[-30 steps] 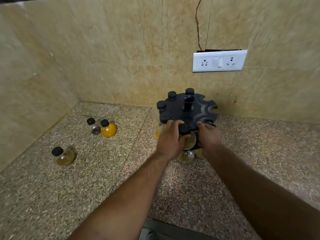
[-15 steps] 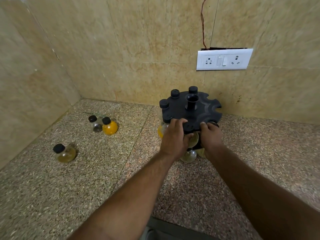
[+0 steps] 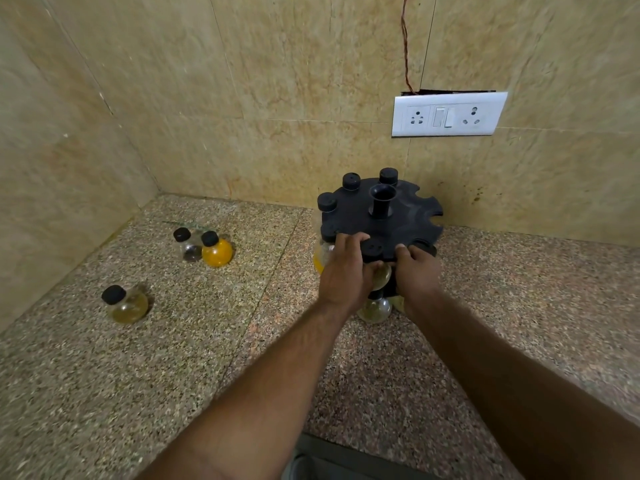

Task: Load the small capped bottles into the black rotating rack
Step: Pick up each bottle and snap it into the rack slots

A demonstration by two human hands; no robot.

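Note:
The black rotating rack [image 3: 398,220] stands by the back wall, with three capped bottles hanging in slots on its far-left rim. My left hand [image 3: 341,275] and my right hand [image 3: 417,277] meet at its near edge. Between them a small bottle [image 3: 372,250] sits in the front slot, its black cap above the disc and its glass body below. My left hand's fingers curl around this bottle; my right hand grips the rack's rim beside it. Another bottle [image 3: 374,310] hangs on the lower tier. Three loose bottles stand on the counter at the left: clear [image 3: 188,247], orange [image 3: 217,251], pale yellow [image 3: 127,305].
The speckled granite counter [image 3: 173,375] fills a corner of beige tiled walls. A white socket plate [image 3: 448,114] hangs on the back wall above the rack, with a thin wire running up from it. Several slots on the rack's right side stand vacant.
The bottle between my hands has gone from just below and in front of the top disc up into the front slot. Both hands have stayed at the rack's near edge.

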